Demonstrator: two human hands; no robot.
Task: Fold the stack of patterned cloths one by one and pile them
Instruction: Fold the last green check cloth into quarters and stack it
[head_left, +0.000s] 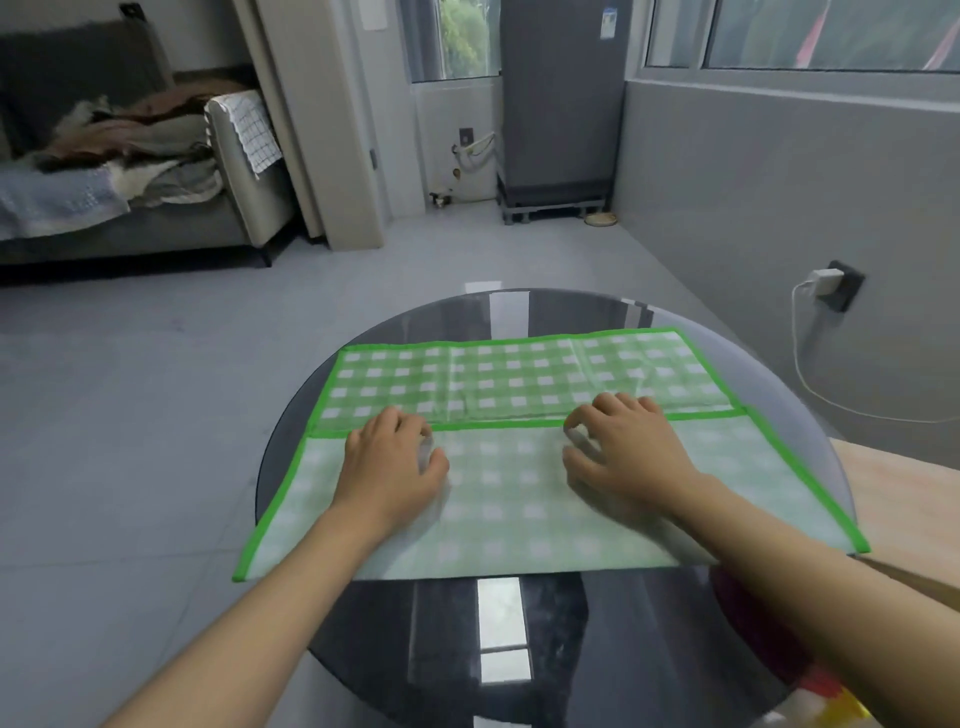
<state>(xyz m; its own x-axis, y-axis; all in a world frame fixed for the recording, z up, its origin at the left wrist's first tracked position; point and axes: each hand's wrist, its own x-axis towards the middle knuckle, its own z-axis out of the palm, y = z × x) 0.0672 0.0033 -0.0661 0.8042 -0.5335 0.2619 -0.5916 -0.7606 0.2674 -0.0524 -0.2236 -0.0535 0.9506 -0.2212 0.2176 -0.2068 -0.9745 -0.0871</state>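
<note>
Left hand (395, 457) and right hand (621, 449) pinch the green-checked, green-bordered thin cloth (519, 374) at its folded-over edge. They pin the first fold on the round dark glass desk (519, 649).

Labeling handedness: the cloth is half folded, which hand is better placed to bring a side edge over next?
Hard to call, slightly right: the right hand and left hand both rest on the green cloth.

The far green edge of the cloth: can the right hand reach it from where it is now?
Probably yes. The right hand rests on the cloth at its folded edge, and only flat cloth lies between it and the far edge.
</note>
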